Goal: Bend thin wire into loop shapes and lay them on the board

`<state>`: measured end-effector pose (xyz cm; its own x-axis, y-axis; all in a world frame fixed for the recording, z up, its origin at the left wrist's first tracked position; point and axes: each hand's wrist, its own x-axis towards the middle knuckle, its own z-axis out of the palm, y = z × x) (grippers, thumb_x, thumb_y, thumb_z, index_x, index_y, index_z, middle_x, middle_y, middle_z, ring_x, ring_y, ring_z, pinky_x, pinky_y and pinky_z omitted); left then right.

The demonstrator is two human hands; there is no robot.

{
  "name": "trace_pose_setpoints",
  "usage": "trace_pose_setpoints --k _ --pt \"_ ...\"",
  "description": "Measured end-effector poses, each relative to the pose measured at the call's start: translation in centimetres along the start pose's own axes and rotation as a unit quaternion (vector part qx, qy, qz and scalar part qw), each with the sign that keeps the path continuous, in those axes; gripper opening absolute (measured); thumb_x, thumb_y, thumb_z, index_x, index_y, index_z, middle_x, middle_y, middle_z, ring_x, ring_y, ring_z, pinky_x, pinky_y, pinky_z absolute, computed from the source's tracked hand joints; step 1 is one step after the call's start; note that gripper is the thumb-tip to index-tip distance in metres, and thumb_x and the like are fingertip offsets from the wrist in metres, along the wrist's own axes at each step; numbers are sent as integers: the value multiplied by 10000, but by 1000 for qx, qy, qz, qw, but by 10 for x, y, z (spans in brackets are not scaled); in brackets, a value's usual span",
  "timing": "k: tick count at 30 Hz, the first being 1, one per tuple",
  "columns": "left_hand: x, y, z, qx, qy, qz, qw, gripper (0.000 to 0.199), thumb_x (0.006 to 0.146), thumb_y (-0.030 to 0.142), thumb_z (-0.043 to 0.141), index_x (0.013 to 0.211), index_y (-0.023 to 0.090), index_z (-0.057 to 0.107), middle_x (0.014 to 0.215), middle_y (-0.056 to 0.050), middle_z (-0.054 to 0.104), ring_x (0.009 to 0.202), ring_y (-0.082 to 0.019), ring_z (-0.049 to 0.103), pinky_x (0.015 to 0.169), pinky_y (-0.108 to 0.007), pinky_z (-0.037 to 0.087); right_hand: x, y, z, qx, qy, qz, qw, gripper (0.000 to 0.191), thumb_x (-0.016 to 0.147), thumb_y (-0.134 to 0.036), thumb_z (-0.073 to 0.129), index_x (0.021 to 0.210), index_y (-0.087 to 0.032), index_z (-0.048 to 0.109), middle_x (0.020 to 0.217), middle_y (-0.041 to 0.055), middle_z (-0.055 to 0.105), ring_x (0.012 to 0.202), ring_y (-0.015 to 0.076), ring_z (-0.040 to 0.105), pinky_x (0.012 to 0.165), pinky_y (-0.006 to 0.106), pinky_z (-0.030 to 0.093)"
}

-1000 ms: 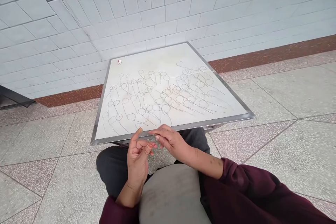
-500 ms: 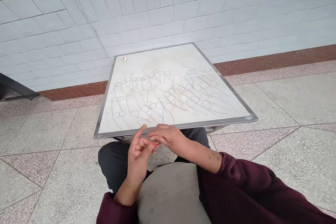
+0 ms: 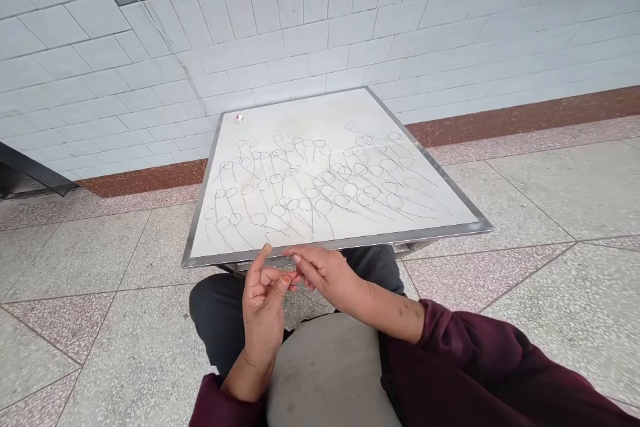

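Left hand [image 3: 265,310] raised above the lap, just in front of the near edge of the worktop [image 3: 310,103]; thumb pressed to a bent finger in a pinch, forefinger lifted clear. Right hand [image 3: 330,277] in from the right, back uppermost, just beside the left fingertips; thumb and forefinger pinched together at the tips. Between the two sets of fingers, a fine dark strand [image 3: 291,255], barely visible; full path and far end not traceable. Wire, thread or other material: cannot tell.

On the worktop, many looped strands [image 3: 325,178], mostly a round loop with a long tail, some overlapping. Small red-and-white item [image 3: 239,119] near the far left corner, well apart from the loops.

Step in hand, as judged: fine two-handed fingertip handling of the strand. For good results, hold firm on the left and do the small movements with the right. Pinch with the very tips, close to the working point, to keep the strand from slipping or springing. Pull gently and evenly; likely to kink under a jerk. Keep wrists steady and sleeves off the loose tails
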<state>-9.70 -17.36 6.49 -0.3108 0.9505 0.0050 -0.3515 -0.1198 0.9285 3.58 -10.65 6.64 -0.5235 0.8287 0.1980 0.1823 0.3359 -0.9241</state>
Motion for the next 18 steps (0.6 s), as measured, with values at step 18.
trace_pose_setpoints --k 18 --pt "-4 -1 0 40 -28 -13 999 509 827 259 653 1315 269 510 724 33 591 775 -149 629 796 -323 522 5 0 -2 -29 -4 -19 999 368 975 -461 371 962 -206 636 700 11 608 568 117 553 577 251 470"
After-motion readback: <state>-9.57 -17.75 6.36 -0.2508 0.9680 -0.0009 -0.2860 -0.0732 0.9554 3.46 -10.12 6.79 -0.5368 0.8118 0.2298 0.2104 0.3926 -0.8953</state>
